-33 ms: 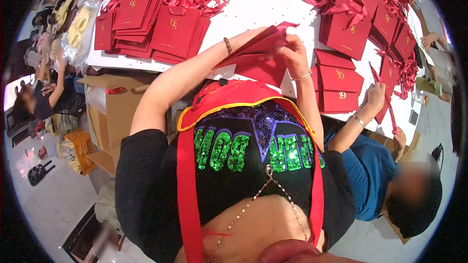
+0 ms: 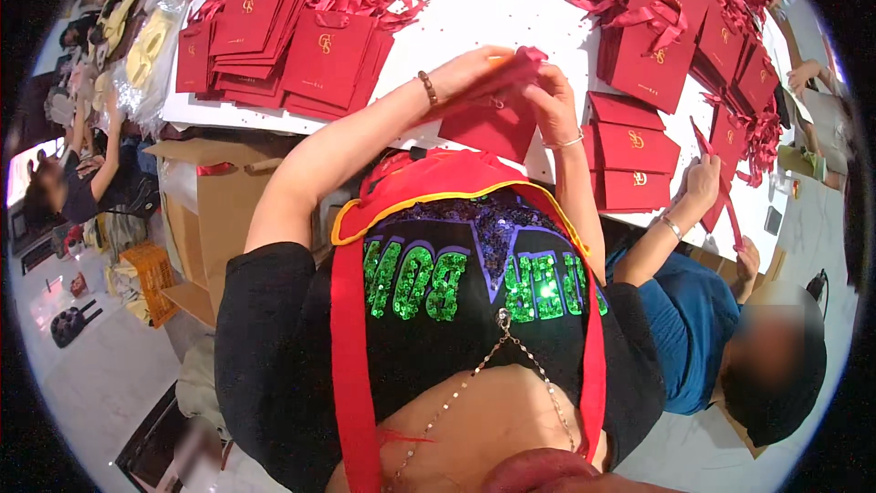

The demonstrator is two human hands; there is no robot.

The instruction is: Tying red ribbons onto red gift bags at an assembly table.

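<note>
Over the white table's near edge, a small red paper gift bag (image 2: 500, 79) is held up between my hands, tilted and partly blurred. My left hand (image 2: 467, 71), a beaded bracelet on its wrist, grips the bag from the left and behind. Its fingertips are mostly hidden. My right hand (image 2: 553, 99) pinches the bag's upper right edge by a bit of ribbon, thumb and fingers closed. Just below lies another red bag (image 2: 488, 132) with gold print, flat on the table and touching neither hand as far as I can see.
Stacked red bags with ribbon handles (image 2: 326, 55) cover the table's left side; more stacks (image 2: 650, 59) stand at right. Folded red bags (image 2: 632, 151) lie beside my right wrist. At right, a co-worker's hand (image 2: 703, 181) holds a red ribbon. An open cardboard box (image 2: 224, 210) stands at left.
The held bag has turned, and its upper edge is lower and narrower to view. My left hand has risen slightly, showing more of its back; my right hand has barely moved.
</note>
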